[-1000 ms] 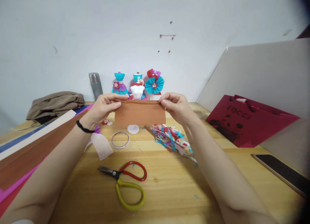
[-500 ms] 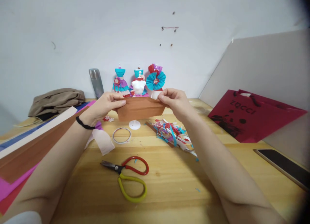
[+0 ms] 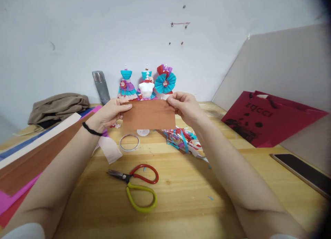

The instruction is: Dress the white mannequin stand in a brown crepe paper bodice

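Brown paper (image 3: 149,115) is pinched by the left hand (image 3: 113,112) and right hand (image 3: 183,107); at six o'clock lie scissors (image 3: 126,177), and the white disc (image 3: 143,132) is partly hidden.

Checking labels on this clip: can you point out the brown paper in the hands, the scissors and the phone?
Brown paper (image 3: 149,115): head view, middle of the sheet.
Scissors (image 3: 124,177): head view, pivot.
Phone (image 3: 302,171): head view, dark screen.
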### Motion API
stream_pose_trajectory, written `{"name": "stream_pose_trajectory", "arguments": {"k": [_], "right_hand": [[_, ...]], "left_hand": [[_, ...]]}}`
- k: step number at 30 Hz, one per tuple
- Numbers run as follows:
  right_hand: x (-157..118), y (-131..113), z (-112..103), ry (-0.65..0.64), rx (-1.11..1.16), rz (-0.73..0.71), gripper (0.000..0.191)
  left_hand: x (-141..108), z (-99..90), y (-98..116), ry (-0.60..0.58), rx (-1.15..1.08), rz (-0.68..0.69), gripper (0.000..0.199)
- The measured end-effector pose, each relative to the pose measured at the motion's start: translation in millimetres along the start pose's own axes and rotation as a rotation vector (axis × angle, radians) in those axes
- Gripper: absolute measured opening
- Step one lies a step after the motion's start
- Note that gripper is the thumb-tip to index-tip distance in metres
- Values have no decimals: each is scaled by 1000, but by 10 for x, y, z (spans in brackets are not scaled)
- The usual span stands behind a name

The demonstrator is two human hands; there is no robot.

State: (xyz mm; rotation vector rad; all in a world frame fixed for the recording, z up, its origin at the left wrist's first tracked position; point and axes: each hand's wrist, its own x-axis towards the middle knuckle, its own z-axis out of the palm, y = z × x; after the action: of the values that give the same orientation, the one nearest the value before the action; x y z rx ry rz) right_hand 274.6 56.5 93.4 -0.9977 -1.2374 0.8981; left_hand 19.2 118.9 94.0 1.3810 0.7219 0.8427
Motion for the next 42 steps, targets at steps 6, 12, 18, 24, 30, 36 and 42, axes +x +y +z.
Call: {"name": "stream_pose_trajectory", "arguments": {"k": [6, 12, 18, 24, 30, 36, 42], "right_hand": [[23, 18, -33, -10, 25, -26, 29], [50, 25, -82, -28, 104, 41, 36], [51, 26, -88, -29, 151, 99, 42], [38, 21, -90, -34, 112, 96, 37], [-39, -11, -60, -243, 42, 123, 40], [-83, -32, -11, -253, 51, 150, 38], [-65, -92, -15, -105, 147, 162, 59]], "left_hand": [[32, -45, -38, -67, 41, 10, 30], [19, -55, -15, -100, 83, -9, 29], [12, -48, -7, -119, 71, -30, 29], [17, -34, -8, -106, 56, -16, 28], [28, -93, -17, -74, 19, -4, 27], [26, -95, 13, -15, 0, -31, 36], [-129, -59, 169, -15, 103, 60, 61]]}}
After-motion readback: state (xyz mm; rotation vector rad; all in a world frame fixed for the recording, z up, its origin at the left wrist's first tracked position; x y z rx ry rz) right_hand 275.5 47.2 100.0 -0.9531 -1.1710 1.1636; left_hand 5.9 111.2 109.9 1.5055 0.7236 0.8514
